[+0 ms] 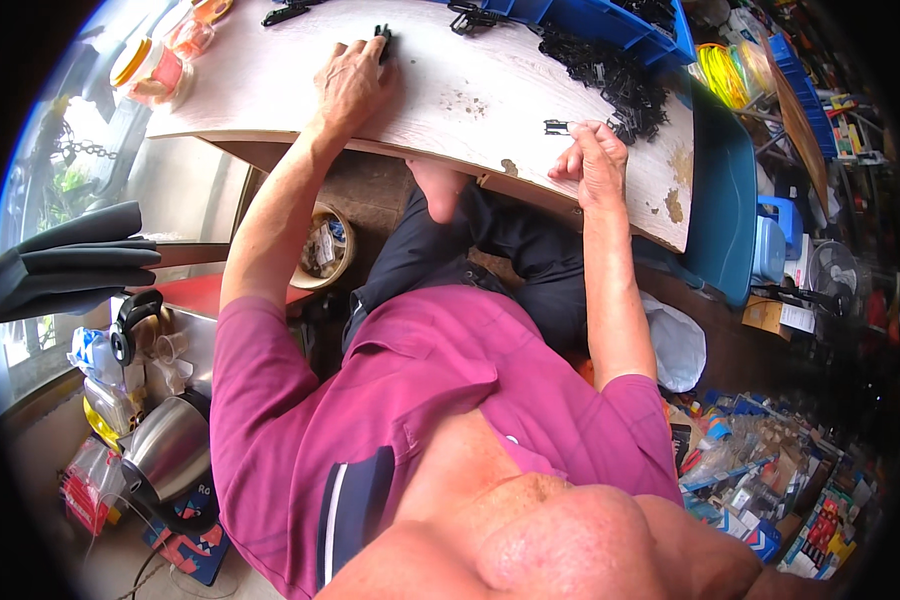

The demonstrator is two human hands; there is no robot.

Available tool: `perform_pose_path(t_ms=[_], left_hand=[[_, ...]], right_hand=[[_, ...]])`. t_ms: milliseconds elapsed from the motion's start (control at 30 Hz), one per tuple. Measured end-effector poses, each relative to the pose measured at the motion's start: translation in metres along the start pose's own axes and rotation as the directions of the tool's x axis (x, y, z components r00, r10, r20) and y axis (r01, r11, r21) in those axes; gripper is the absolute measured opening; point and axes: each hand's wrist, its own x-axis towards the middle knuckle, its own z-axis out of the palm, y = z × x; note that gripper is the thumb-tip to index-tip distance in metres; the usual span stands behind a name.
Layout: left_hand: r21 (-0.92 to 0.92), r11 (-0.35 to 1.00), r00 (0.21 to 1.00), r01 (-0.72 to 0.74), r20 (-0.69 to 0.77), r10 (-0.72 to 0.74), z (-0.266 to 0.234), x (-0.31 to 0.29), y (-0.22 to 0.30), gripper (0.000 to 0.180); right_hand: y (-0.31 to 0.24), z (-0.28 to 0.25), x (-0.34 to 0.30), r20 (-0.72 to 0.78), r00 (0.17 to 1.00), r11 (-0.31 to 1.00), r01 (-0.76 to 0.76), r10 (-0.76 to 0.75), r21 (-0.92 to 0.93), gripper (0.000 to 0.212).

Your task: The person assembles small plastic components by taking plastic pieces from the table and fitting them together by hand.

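On the white table (450, 75), my left hand (352, 88) rests toward the far side, its fingers curled against a small black plastic part (385, 42). Near the table's right front edge, my right hand (600, 165) is closed in a pinch. From its fingertips a slim black plastic clip-like piece (556, 127) sticks out to the left. A heap of similar black pieces (610, 85) lies just beyond my right hand. Further black parts (470, 18) sit at the far edge. The undersides of both hands' fingers are partly hidden.
Behind the heap stands a blue plastic tray (682, 40) with more black pieces. Lidded jars (150, 72) stand at the far left. A teal chair (725, 190) adjoins the table's right side. Below the table is a round bin (342, 262); a steel kettle (170, 445) is at left.
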Motion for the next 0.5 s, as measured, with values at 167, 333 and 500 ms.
perform_pose_path(t_ms=[167,333,500], left_hand=[[0.014,0.997,0.996,0.071,-0.06,-0.07,0.011,0.018,-0.01,0.03],[-0.053,0.997,0.996,0.053,-0.063,-0.056,0.02,0.018,-0.01,0.026],[0.138,0.988,0.997,0.069,-0.042,-0.064,0.018,0.017,-0.015,0.024]], right_hand=[[-0.001,0.0,-0.002,-0.023,1.0,0.999,-0.017,0.016,-0.032,0.01],[0.001,-0.001,-0.002,-0.005,1.0,1.0,-0.005,0.005,-0.016,0.011],[-0.001,0.0,-0.002,0.0,1.0,1.0,0.0,0.0,-0.004,0.013]])
